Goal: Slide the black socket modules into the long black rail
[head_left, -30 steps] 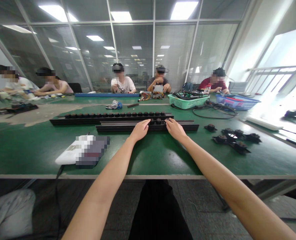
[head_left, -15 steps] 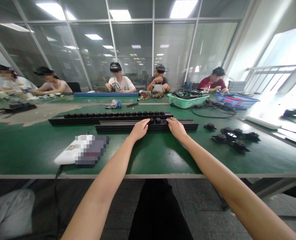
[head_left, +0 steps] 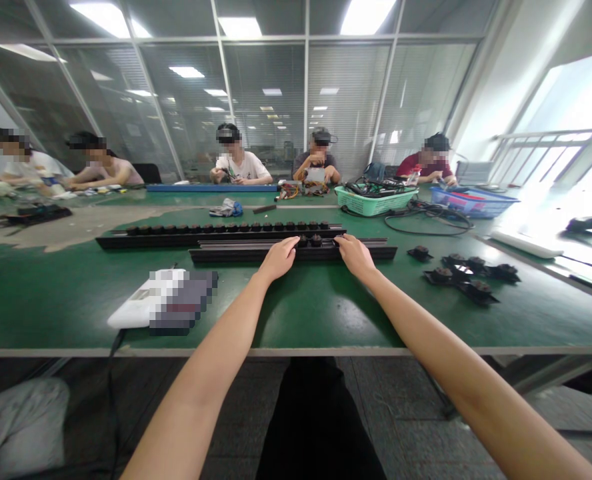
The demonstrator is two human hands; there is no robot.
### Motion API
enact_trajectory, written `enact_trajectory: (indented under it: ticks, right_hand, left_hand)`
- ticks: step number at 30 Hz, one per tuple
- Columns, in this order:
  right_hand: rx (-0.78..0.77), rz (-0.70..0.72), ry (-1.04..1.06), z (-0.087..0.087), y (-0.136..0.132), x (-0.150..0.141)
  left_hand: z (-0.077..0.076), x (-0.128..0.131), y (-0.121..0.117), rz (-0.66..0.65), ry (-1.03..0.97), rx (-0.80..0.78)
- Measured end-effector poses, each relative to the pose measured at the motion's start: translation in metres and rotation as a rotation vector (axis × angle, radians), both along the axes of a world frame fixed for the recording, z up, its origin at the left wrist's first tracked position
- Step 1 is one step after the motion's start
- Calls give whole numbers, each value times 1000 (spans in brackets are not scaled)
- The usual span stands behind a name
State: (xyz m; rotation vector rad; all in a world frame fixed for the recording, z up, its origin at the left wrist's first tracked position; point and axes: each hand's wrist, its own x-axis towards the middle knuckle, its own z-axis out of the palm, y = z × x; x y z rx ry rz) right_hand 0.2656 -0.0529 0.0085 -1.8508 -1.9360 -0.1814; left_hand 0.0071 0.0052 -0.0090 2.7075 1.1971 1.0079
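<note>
A long black rail (head_left: 236, 255) with a pale metal channel along its top lies across the table in front of me. Two small black round parts (head_left: 316, 241) sit in its channel, between my hands. My left hand (head_left: 280, 259) rests on the rail with its fingers together, pinching at the left one of these parts. On the right, my right hand (head_left: 355, 255) has its fingertips closed on another small black part, mostly hidden by the fingers. Just behind lies a longer black rail (head_left: 141, 241), lined with a row of several similar black parts.
Several loose black parts (head_left: 477, 291) on square bases lie at the right. A white device (head_left: 136, 307) with a blurred dark patch lies at the left front. Farther back are a green basket (head_left: 376, 203) of cables, a blue basket (head_left: 476, 203) and a crumpled glove (head_left: 226, 208). Co-workers sit opposite.
My right hand has shifted slightly to the right along the rail, widening the gap between my hands. My left hand stays at the same spot on the rail.
</note>
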Motion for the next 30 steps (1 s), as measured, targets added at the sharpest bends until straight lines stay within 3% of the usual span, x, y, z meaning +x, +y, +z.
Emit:
enact_trajectory:
  ticks: [30]
  right_hand:
    - [20, -40, 43, 1, 3, 11]
  left_hand:
    - [0, -1, -1, 1, 13, 7]
